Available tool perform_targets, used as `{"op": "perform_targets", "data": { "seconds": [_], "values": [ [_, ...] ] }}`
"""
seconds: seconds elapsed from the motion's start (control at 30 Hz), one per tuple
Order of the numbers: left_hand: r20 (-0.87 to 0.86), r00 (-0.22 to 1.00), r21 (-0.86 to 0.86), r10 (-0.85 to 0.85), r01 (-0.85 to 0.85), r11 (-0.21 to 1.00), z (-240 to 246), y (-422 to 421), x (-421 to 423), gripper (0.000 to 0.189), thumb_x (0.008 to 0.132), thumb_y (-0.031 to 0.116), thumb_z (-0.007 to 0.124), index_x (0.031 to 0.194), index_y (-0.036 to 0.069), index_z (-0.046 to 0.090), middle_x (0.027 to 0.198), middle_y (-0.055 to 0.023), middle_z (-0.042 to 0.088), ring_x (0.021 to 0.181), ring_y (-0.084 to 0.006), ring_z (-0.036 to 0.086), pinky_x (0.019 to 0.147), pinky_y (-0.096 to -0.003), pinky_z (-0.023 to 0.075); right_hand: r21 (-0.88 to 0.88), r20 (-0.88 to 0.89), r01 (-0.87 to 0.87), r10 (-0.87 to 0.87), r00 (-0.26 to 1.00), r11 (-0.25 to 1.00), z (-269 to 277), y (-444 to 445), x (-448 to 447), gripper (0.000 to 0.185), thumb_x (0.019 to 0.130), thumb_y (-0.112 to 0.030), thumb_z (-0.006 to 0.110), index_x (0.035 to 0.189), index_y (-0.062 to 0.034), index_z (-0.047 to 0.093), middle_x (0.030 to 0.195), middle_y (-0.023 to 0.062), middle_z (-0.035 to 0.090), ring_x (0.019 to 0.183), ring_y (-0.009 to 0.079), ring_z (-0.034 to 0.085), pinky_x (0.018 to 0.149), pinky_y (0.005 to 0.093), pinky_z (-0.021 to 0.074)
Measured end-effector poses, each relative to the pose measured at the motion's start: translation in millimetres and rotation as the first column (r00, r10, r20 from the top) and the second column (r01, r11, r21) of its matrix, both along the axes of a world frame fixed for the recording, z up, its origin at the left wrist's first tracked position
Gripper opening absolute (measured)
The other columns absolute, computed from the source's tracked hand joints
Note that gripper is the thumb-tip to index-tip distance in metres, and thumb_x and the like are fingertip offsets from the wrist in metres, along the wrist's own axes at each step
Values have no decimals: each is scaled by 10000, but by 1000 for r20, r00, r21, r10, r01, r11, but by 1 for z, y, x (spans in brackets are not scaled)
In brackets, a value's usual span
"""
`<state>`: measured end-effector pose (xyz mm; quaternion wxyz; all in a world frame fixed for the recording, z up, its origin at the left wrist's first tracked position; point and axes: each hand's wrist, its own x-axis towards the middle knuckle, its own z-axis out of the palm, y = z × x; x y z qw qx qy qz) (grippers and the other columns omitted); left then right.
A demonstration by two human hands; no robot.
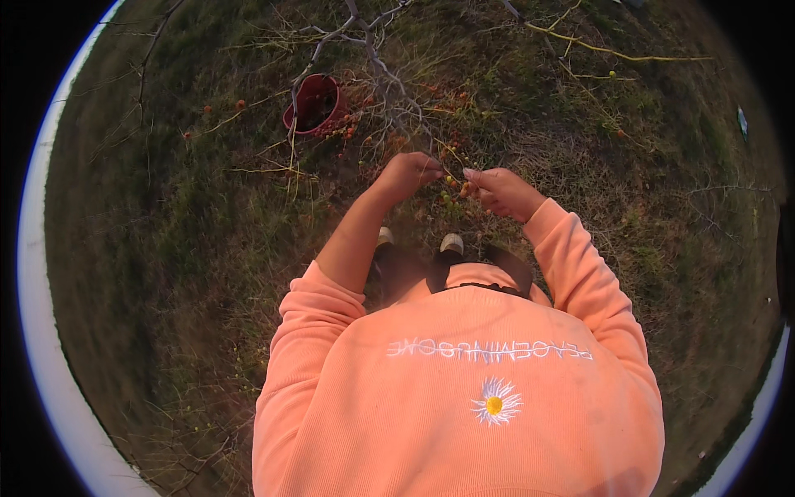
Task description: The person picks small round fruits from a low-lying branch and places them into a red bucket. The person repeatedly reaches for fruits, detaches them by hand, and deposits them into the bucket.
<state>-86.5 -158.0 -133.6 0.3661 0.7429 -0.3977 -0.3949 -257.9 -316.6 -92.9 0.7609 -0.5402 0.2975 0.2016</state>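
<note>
My left hand [410, 177] is raised at a thin twig, its fingertips close together beside the stem; whether they pinch it cannot be told. Just to its right, my right hand [504, 191] has thumb and fingers closed around a twig or the small fruits at its side. Between the two hands hangs a cluster of small round green and orange fruits [448, 197]. The twig belongs to a bare, grey-branched shrub [372, 46] in front of me. Beyond my left hand, a red plastic bucket [338, 112] stands tilted among the branches, its inside dark.
Orange and red fruits [349, 132] lie or hang near the bucket. A long yellowish branch [627, 58] reaches across the upper right, and a dark bare branch [149, 56] hangs at upper left. Grass and dry twigs cover the ground around my shoes [452, 243].
</note>
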Motion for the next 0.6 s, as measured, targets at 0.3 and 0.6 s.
{"op": "perform_targets", "data": {
  "seconds": [0.3,0.6],
  "values": [
    [91,996,-33,-2,5,999,-8,1,-2,120,845,128,696,944,62,714,971,-88,661,893,-220,624,777,-372,498,126,105,141,-155,982,982,-30,4,-19,258,944,-292,543,880,-48,600,598,-43,392,476,50,318,408,217,237],
    [108,994,-12,33,-32,999,-16,-1,-4,116,825,93,708,935,57,715,950,-97,662,875,-229,628,768,-368,503,266,9,191,-200,980,945,-29,13,-28,290,960,-312,500,872,-48,580,683,44,540,573,123,511,467,229,394]
  ]
}}
